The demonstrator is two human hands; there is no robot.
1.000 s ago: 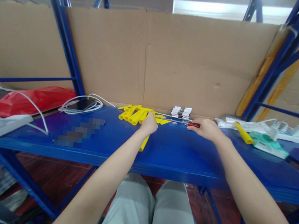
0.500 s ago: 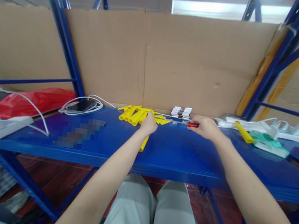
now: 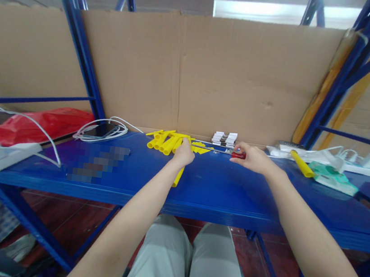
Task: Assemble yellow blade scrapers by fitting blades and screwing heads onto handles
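Note:
A screwdriver with a red handle (image 3: pixel 238 155) is in my right hand (image 3: pixel 252 158), its fingers closed around the handle. Its long thin metal shaft (image 3: pixel 212 149) points left, level above the blue tabletop, toward the fingertips of my left hand (image 3: pixel 185 153). That hand is closed beside a pile of yellow tubes (image 3: pixel 165 143); what its fingers grip is hidden. One yellow tube (image 3: pixel 178 178) sticks out toward me from under the left wrist. Small yellow pieces (image 3: pixel 201 149) lie just beyond the shaft.
A stack of small white pieces (image 3: pixel 224 139) stands against the cardboard panel (image 3: pixel 233 81). White cables (image 3: pixel 111 131) and a red bag (image 3: pixel 43 126) are at left. On the right lie another yellow tube (image 3: pixel 302 164), a green-and-white packet (image 3: pixel 333 177) and a power strip (image 3: pixel 361 170).
The screwdriver handle has turned slightly in my right fingers, and the right hand has shifted a little. My left hand has stayed almost still.

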